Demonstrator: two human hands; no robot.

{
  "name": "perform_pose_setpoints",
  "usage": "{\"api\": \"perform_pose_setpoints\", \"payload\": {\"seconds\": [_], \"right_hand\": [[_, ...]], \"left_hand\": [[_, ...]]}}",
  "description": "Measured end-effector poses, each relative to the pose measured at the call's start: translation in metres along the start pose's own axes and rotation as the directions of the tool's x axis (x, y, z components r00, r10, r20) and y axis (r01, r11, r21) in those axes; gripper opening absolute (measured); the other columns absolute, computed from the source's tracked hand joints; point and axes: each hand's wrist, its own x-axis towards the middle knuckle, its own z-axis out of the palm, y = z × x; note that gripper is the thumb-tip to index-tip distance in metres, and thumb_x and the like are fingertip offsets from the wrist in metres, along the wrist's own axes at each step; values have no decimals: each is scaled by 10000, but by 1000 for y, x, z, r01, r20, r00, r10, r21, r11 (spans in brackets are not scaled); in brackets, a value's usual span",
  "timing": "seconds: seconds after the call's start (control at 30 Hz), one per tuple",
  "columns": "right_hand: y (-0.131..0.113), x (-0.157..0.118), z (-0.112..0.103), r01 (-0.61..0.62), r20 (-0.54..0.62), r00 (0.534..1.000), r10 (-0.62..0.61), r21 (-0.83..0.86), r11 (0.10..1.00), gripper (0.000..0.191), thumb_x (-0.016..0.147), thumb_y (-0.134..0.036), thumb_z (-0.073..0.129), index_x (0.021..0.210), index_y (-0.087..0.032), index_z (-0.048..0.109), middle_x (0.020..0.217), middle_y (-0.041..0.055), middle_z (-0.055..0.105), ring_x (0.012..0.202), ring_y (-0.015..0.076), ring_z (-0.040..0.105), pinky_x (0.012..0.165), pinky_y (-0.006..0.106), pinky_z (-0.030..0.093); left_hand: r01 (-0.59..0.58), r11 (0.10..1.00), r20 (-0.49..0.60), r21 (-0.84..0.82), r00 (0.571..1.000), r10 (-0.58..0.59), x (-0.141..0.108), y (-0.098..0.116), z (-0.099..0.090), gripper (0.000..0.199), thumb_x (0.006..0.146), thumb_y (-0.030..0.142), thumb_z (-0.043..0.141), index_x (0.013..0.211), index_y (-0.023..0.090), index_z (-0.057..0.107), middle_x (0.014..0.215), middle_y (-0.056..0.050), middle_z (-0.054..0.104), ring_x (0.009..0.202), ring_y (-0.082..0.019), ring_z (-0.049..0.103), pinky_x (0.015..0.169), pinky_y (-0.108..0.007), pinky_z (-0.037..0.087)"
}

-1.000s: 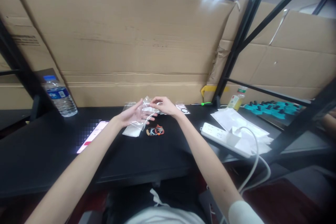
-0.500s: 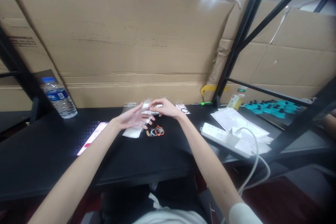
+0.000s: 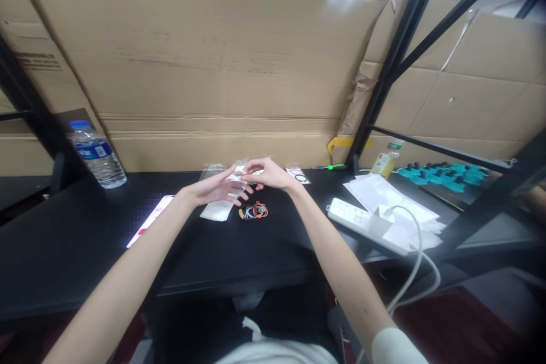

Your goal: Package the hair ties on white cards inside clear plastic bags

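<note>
My left hand is held above the black table, palm turned inward, with its fingers stretched and spread. Facing it, my right hand has thumb and fingertips pinched together near the left fingertips; whatever is in that pinch is too small to make out. Under the left hand lies a flat white packet. Just in front of both hands sits a small bundle of orange, light blue and tan cords. Clear plastic bags lie behind the hands, partly hidden by them. A small packet with a black ring rests right of my right hand.
A water bottle and a lit phone are on the left. On the right are a white power strip with a cable, papers, a yellow drink bottle and teal parts. Cardboard walls the back.
Clear plastic that showed between my hands is harder to see now. My left fingers have shifted slightly; the right hand keeps its pinch. The view has tilted a little.
</note>
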Motion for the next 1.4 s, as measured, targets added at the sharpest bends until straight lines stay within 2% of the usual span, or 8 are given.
{"api": "perform_pose_setpoints", "payload": {"seconds": [0.3, 0.5, 0.6, 0.73, 0.83, 1.1, 1.23, 1.4], "right_hand": [[-4, -2, 5, -48, -71, 996, 45, -35, 998, 234, 942, -403, 769, 1053, -201, 728, 1082, 70, 760, 688, 125, 678, 626, 270, 601], [1, -2, -1, -28, 64, 997, 33, -80, 996, 324, 895, -521, 805, 1028, -226, 784, 975, 46, 764, 757, 146, 675, 678, 275, 581], [0, -2, -4, -9, 54, 998, 14, -102, 995, 325, 885, -528, 812, 1011, -228, 814, 969, 48, 764, 780, 154, 680, 686, 280, 575], [-4, -5, -8, 55, -49, 997, -63, -139, 989, 305, 855, -491, 855, 992, -220, 844, 1277, 100, 740, 890, 165, 695, 697, 270, 578], [-8, -9, -9, 14, -17, 1000, -15, -96, 995, 278, 887, -486, 833, 1009, -237, 856, 1588, 90, 572, 997, 171, 699, 753, 277, 608], [-12, -14, -7, -63, 88, 994, 63, -10, 998, 288, 898, -489, 825, 1087, -275, 861, 1308, 67, 751, 967, 173, 702, 781, 277, 608], [-13, -13, -8, -27, 28, 999, 28, -14, 1000, 351, 892, -522, 822, 1112, -250, 851, 1264, 84, 734, 972, 182, 693, 768, 284, 596], [-10, -9, -8, 62, -112, 991, -77, -134, 989, 354, 879, -536, 833, 1081, -245, 851, 1196, 90, 722, 967, 195, 669, 795, 324, 567]], "left_hand": [[23, 999, -94, 47, 995, -19, 1, 3, 2, 697, 1014, 774, 435, 1232, 214, 789, 1306, -162, 735, 1205, -323, 646, 984, -430, 506], [67, 979, -101, 192, 994, -48, 2, 4, -4, 709, 1014, 773, 436, 1262, 218, 800, 1421, -158, 703, 1255, -332, 622, 1020, -409, 463], [68, 972, -105, 226, 993, -45, 1, 4, -6, 731, 1017, 785, 402, 1305, 234, 787, 1459, -144, 688, 1275, -335, 610, 1045, -413, 445], [68, 972, -88, 226, 995, -49, 0, 5, -6, 760, 1018, 795, 375, 1352, 234, 766, 1467, -152, 686, 1273, -339, 616, 1029, -413, 449], [64, 972, -68, 227, 996, -50, -2, 6, -5, 765, 1022, 794, 361, 1349, 235, 767, 1469, -150, 685, 1251, -330, 628, 1019, -407, 452], [54, 969, -45, 242, 998, -45, -4, 6, -6, 750, 1034, 773, 348, 1318, 231, 783, 1441, -150, 702, 1274, -347, 612, 1062, -426, 445], [57, 978, -48, 202, 998, -48, -6, 5, -5, 732, 1028, 766, 395, 1322, 208, 768, 1400, -174, 712, 1221, -338, 634, 1033, -428, 475], [39, 994, -58, 97, 998, -34, -6, 6, -1, 757, 995, 802, 426, 1522, 287, 595, 1306, -169, 735, 1187, -348, 666, 1004, -481, 513]]}}
